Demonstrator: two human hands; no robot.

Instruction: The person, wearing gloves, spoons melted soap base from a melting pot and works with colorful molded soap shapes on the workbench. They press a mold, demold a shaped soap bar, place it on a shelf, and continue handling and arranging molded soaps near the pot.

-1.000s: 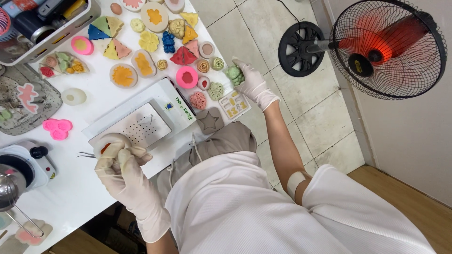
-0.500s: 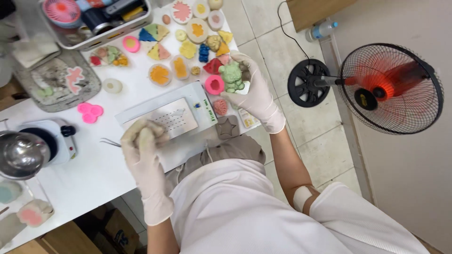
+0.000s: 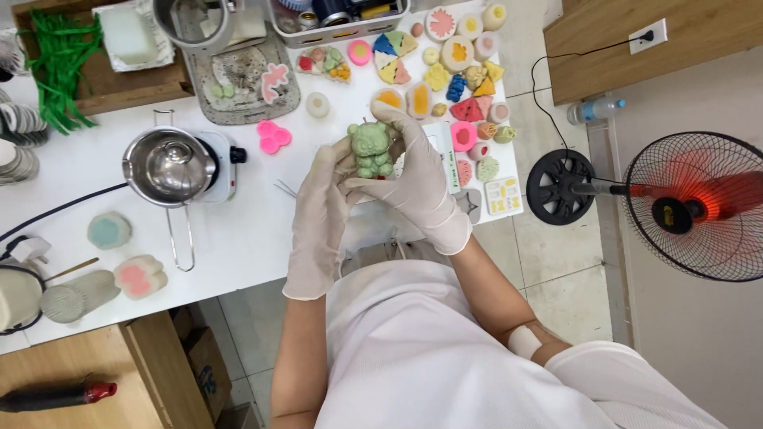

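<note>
1. I am holding a green bear-shaped figure [image 3: 371, 149] in front of me with both hands, above the white bench [image 3: 238, 230], and both hands are wearing thin white gloves.
2. My left hand [image 3: 324, 195] is supporting the bear from the left side and from below; its fingers are closing narrowly against the body of the figure.
3. My right hand [image 3: 417, 171] is wrapping around the right side and the top, with the fingers [image 3: 395, 119] curling over the head of the bear, so the figure is being gripped between the two hands.
4. The bear is standing upright in my grip, with its face turning toward the camera.
5. Beyond my hands, many small coloured moulded pieces [image 3: 445, 63] are lying on the bench: rounds, wedges, a blue figure and a red triangle.
6. A pink ring-shaped mould [image 3: 463, 135] is lying just beside my right hand.
7. To the left, a steel pot with a long handle [image 3: 169, 165] is sitting on a small white hotplate [image 3: 225, 163], well apart from the bear.
8. A pink three-lobed mould [image 3: 275, 137] is lying between the hotplate and my hands.
9. On the floor to the right, a black fan [image 3: 690, 206] is standing near the end of the bench.
</note>
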